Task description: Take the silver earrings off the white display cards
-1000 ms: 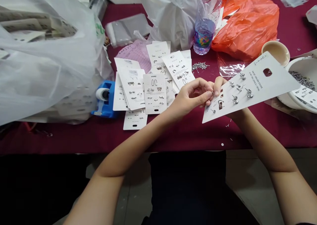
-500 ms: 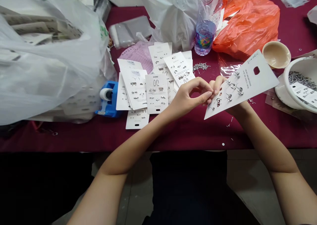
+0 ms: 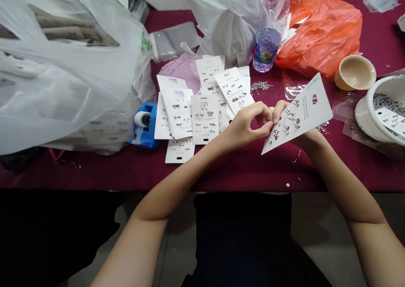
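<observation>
A white earring card is tilted in the air above the table, with several metal stud earrings on its upward face. My right hand grips it by its left edge, the thumb in front and the other fingers mostly hidden behind. Beside that edge, the thumb and forefinger of my left hand are pinched together, touching or nearly touching my right fingers. Whatever lies in this pinch is too small to make out. Left of my hands, several filled earring cards lie overlapping on the table.
A blue tape dispenser stands beside a large white plastic bag. Behind are a bottle, an orange bag and loose studs. At right stand a beige cup and a white tub of metal pieces.
The held card has turned and tilted more steeply, its far end shifting left. My left fingertips have moved slightly lower, closer to the card's edge. The camera view has shifted slightly.
</observation>
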{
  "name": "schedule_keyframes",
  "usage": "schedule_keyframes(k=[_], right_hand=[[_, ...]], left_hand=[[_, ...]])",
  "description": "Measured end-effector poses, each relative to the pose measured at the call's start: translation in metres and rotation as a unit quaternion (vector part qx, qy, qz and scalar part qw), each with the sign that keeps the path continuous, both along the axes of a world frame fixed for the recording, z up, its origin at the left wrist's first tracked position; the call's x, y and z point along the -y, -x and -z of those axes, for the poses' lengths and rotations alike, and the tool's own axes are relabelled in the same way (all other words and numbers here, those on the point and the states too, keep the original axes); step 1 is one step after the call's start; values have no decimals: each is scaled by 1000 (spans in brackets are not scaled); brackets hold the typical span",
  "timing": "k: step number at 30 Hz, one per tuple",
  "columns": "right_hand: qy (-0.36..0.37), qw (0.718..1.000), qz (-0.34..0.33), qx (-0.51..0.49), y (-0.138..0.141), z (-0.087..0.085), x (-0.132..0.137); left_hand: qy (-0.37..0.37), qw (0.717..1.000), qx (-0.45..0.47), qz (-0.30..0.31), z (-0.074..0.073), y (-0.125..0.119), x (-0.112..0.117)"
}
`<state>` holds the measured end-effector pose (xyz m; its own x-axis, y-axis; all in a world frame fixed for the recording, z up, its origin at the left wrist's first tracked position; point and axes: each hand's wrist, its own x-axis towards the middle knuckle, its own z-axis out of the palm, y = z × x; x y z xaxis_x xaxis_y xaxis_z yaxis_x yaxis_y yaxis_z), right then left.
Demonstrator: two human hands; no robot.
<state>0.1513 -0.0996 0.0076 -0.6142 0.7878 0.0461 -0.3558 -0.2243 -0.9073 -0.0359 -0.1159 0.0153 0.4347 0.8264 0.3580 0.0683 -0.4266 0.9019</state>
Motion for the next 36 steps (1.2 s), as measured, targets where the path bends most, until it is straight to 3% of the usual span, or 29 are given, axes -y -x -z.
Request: schedule_keyframes(k=[17,23,30,36], right_hand=[[1,1000,21,11,3,0,-2],[-20,1000,14,-4,5,7,0],[-54,996,64,-12,11,13,2],[-74,995,66,-12,12,14,2]], left_hand=[[198,973,115,28,8,-5,-3],[215,970,118,7,14,-10,0],[177,976,111,-59,10,-13,6],[157,981,96,-56,9,-12,6]])
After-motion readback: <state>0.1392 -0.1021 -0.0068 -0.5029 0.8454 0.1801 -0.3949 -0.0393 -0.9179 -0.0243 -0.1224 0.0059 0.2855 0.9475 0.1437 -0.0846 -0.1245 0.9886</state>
